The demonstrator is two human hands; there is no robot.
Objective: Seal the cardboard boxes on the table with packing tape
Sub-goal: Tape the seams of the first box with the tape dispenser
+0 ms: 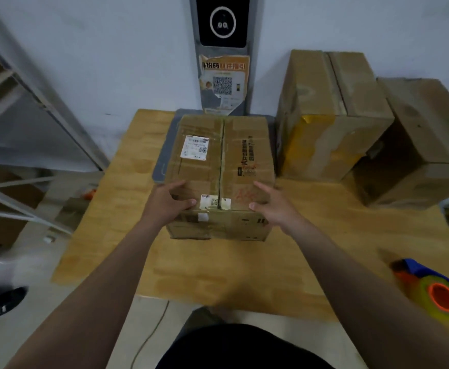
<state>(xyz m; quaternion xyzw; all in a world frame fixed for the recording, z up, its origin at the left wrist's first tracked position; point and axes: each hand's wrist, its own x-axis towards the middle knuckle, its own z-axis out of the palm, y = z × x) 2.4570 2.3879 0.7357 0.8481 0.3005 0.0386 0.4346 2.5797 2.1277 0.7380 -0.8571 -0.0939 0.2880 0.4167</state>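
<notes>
A brown cardboard box (pixel 244 153) with a white shipping label stands in the middle of the wooden table (pixel 218 267), its two top flaps meeting along a dark centre seam. My left hand (pixel 168 202) rests on the box's near left top edge, thumb and fingers spread. On the near right top edge lies my right hand (pixel 272 202), fingers straight. A tape dispenser (pixel 428 286) with a blue frame, orange core and yellowish roll lies near the table's right front corner, away from both hands.
Two more cardboard boxes (pixel 332 113) (pixel 425 145) stand at the back right of the table. A grey pillar with a QR poster (pixel 224 83) rises behind the middle box. Metal shelving (pixel 18 107) stands to the left, and a dark shoe (pixel 0 304) lies on the floor.
</notes>
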